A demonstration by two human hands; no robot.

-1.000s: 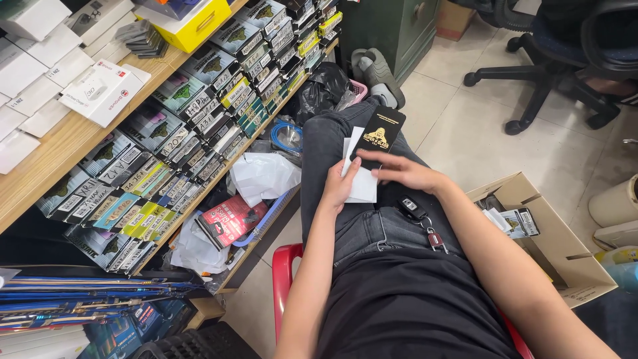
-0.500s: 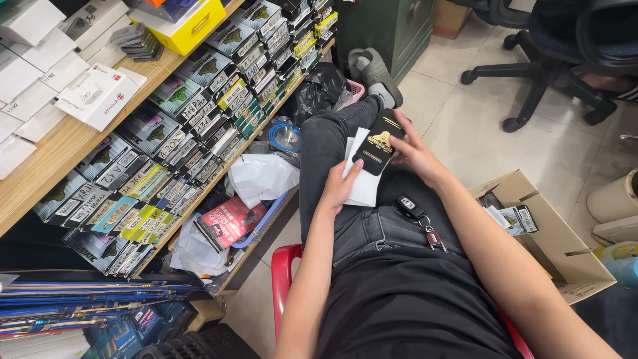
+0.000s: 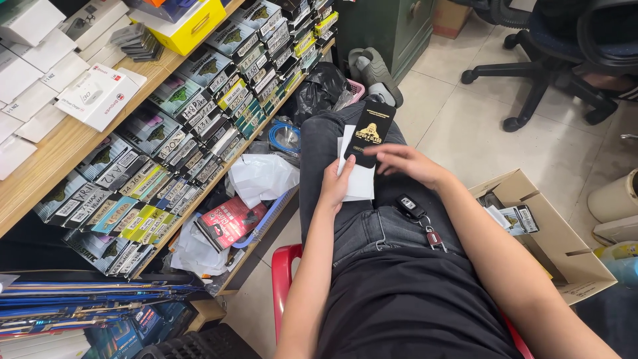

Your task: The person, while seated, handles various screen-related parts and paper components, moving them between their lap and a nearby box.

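Observation:
I sit on a red stool [image 3: 284, 262] with my legs stretched out. My left hand [image 3: 334, 185] holds a small stack of white cards or envelopes [image 3: 359, 179] on my thigh. A narrow black package with a gold emblem [image 3: 369, 131] lies on the stack, its top end on my knee. My right hand [image 3: 404, 161] rests beside the black package with fingertips touching its lower right edge. A car key fob with a red tag [image 3: 419, 216] lies on my lap below the right hand.
A wooden shelf [image 3: 60, 159] at left carries white boxes, a yellow box [image 3: 189, 23] and rows of small flat packages. Crumpled plastic and a red packet [image 3: 229, 223] lie below. An open cardboard box [image 3: 551, 233] stands right; an office chair [image 3: 551, 73] is behind.
My right hand lifted the black package off my thigh, set it higher on the white stack toward my knee, then slid down to its lower edge. The left hand stayed on the stack.

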